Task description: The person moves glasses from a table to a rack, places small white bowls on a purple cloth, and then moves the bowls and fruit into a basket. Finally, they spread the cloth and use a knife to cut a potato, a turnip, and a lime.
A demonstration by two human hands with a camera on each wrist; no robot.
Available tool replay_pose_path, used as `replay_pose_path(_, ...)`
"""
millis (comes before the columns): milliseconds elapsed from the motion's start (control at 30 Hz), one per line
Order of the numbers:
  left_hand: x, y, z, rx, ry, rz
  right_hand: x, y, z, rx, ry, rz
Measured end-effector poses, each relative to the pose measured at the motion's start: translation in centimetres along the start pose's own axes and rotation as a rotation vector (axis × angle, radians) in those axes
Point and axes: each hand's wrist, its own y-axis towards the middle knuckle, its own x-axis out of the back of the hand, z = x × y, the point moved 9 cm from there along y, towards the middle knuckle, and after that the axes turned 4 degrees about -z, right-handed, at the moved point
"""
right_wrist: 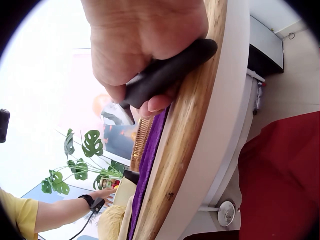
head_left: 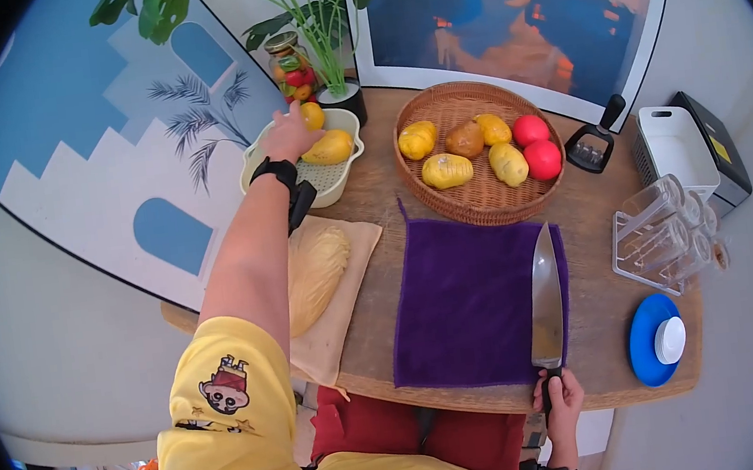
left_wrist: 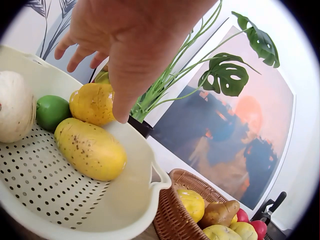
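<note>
My left hand [head_left: 289, 136] reaches over the pale perforated colander [head_left: 341, 181] at the back left, fingers extended. In the left wrist view its thumb overlaps a bumpy yellow-orange fruit [left_wrist: 93, 103]; nothing is gripped. Beside that fruit lie a speckled, oblong yellow fruit [left_wrist: 91, 150], a smooth green fruit [left_wrist: 52, 112] and a large whitish round vegetable [left_wrist: 14, 106]. At the front right edge of the table, my right hand [head_left: 559, 398] grips the black handle [right_wrist: 165, 72] of a large kitchen knife [head_left: 545, 295]. Its blade lies over the purple cloth [head_left: 463, 299], tip pointing away.
A wicker basket [head_left: 424, 200] holds yellow, brown and red produce. A pale braided loaf-like thing [head_left: 318, 274] lies on a beige cloth [head_left: 357, 265]. To the right stand a glass rack [head_left: 645, 269], a blue plate [head_left: 645, 353] and a white bin [head_left: 677, 140]. A potted plant [head_left: 343, 104] stands behind.
</note>
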Motion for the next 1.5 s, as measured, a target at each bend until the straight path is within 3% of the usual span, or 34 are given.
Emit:
replay_pose_path(167,-3.0,1.3,0.6,0.025,-0.054,0.082,0.2,-0.1,-0.3,-0.017,0.047,-0.009)
replay_pose_path(233,-2.4,1.9,0.4,-0.010,-0.175,-0.057,0.2,-0.2,-0.3,-0.021,0.039,-0.021)
replay_pose_path(367,-2.2,2.5,-0.9,-0.092,-0.267,-0.068,0.2,-0.2,-0.3,-0.040,0.045,-0.040)
replay_pose_path(467,-2.5,2.1,-1.1,-0.082,-0.198,-0.046,0.1,-0.3,-0.1,-0.039,0.044,-0.045)
replay_pose_path(567,-4.3,2.3,-1.1,-0.221,-0.067,0.029,-0.1,-0.1,0.1,0.010,-0.001,-0.044)
replay_pose_path(667,-2.2,1.1,-1.3,-0.262,-0.083,-0.052,-0.1,-0.1,-0.1,0.001,0.016,-0.040)
replay_pose_path(733,2.5,0.0,-1.9,-0.308,-0.186,-0.419,-0.1,-0.1,0.0,0.004,0.009,-0.040)
replay_pose_path(867,10.1,-3.7,-6.0,-0.398,-0.349,-0.552,-0.2,-0.1,0.2,0.020,0.021,-0.032)
replay_pose_path(933,8.7,-4.8,-8.8,-0.420,-0.959,0.019,-0.3,0.0,0.3,0.027,0.043,-0.021)
replay_pose_path(1000,7.5,-10.8,-12.0,-0.233,-1.347,0.475,-0.3,0.0,0.3,0.029,0.062,-0.015)
replay_pose_path(1067,7.0,-18.4,-14.5,-0.058,-1.487,0.756,-0.3,0.0,0.4,0.047,0.080,-0.010)
replay_pose_path(1200,2.7,-29.1,-16.5,-0.080,-1.569,1.140,-0.5,0.1,0.6,0.066,0.084,0.006)
replay_pose_path(1267,0.6,-32.9,-17.0,-0.100,-1.574,1.188,-0.3,0.3,0.5,0.069,0.073,0.000)
replay_pose_path(1333,-0.7,-35.2,-17.4,-0.173,-1.513,1.133,-0.5,0.1,0.5,0.050,0.085,0.001)
replay_pose_path(1400,-3.4,-35.7,-17.4,-0.348,-1.397,0.887,-0.3,0.2,0.3,0.051,0.069,-0.005)
replay_pose_path(1433,-5.0,-36.6,-17.3,-0.344,-1.405,0.900,-0.4,0.2,0.4,0.057,0.067,-0.001)
replay_pose_path(1500,-5.8,-36.9,-16.3,-0.440,-1.261,0.548,-0.4,0.2,0.3,0.064,0.063,-0.002)
